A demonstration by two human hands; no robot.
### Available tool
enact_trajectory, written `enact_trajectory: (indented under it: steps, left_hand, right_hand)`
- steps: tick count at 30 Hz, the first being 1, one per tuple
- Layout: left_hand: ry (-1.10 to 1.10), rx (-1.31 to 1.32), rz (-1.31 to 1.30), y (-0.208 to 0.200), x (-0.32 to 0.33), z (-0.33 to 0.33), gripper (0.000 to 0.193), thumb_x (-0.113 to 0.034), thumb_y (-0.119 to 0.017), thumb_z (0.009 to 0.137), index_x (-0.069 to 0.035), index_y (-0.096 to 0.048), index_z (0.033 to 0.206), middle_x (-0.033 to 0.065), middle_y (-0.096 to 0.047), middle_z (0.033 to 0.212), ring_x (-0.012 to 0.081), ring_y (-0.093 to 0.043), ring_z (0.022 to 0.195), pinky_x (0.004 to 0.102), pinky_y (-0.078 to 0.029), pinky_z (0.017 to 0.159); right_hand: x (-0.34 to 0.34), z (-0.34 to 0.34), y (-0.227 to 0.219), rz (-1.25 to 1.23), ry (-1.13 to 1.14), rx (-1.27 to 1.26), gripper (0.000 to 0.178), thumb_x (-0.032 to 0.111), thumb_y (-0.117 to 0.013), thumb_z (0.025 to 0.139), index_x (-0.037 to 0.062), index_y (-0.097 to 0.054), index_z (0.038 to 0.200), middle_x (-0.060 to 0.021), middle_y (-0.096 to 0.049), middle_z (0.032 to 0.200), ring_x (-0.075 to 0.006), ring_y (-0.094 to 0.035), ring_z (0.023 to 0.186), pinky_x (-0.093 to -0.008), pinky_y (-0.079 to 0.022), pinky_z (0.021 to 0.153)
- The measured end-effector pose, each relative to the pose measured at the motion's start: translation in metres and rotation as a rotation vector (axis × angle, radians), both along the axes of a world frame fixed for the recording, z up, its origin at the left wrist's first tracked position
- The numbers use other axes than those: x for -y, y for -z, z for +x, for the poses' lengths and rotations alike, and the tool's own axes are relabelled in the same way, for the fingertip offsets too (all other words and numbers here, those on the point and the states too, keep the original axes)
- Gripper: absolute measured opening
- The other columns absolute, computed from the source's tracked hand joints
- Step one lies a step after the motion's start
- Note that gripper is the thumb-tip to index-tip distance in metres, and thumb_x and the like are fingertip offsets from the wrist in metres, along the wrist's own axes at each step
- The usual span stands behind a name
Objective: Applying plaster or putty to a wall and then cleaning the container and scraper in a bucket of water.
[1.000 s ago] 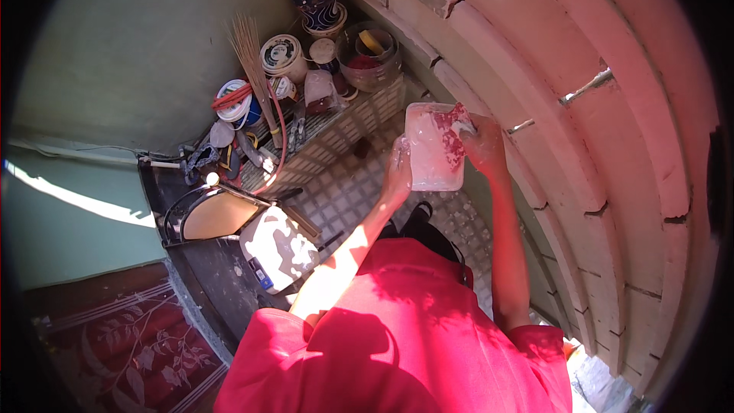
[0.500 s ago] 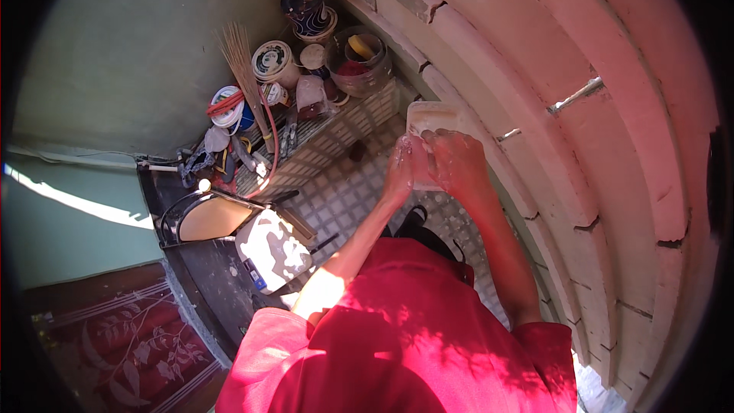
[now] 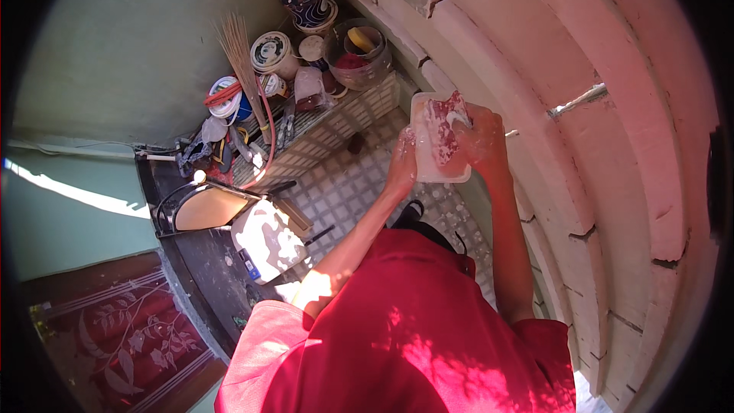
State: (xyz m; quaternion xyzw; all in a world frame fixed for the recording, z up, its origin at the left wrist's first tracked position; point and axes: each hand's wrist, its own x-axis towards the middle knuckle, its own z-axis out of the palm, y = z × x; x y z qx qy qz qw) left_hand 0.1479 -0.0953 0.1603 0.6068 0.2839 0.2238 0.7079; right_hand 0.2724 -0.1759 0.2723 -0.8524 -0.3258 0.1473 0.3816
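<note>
Out in front of me, my left hand grips the left side of a whitish, rectangular plastic tub. White smears show on its fingers. My right hand is closed on a flat red piece coated with white paste, held over the tub. Whether this piece is a sponge, a cloth or a spreader I cannot tell. The right fingertips are partly hidden by the piece and the paste.
Tiered pale pink wall ledges rise close on my right. Ahead stands a slatted shelf with buckets, a clear bowl and a stick broom. A chair and a patterned container stand to the left.
My right hand has moved slightly right and turned, bringing the paste-coated red piece into view. The tub now shows more fully between my hands.
</note>
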Motion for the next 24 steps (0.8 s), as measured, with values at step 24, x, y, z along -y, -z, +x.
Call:
enact_trajectory:
  steps: [24]
  left_hand:
    - [-0.020, -0.067, -0.068, 0.005, -0.009, 0.019, 0.055, -0.035, -0.034, 0.100, 0.004, -0.030, 0.139, 0.0136, -0.035, 0.143, 0.0187, -0.031, 0.132, 0.0292, -0.020, 0.110]
  right_hand:
    - [0.007, 0.015, 0.019, -0.148, 0.094, 0.133, 0.027, 0.016, -0.058, 0.072, 0.0017, -0.064, 0.094, -0.0249, -0.063, 0.083, -0.0419, -0.059, 0.085, -0.0502, -0.044, 0.083]
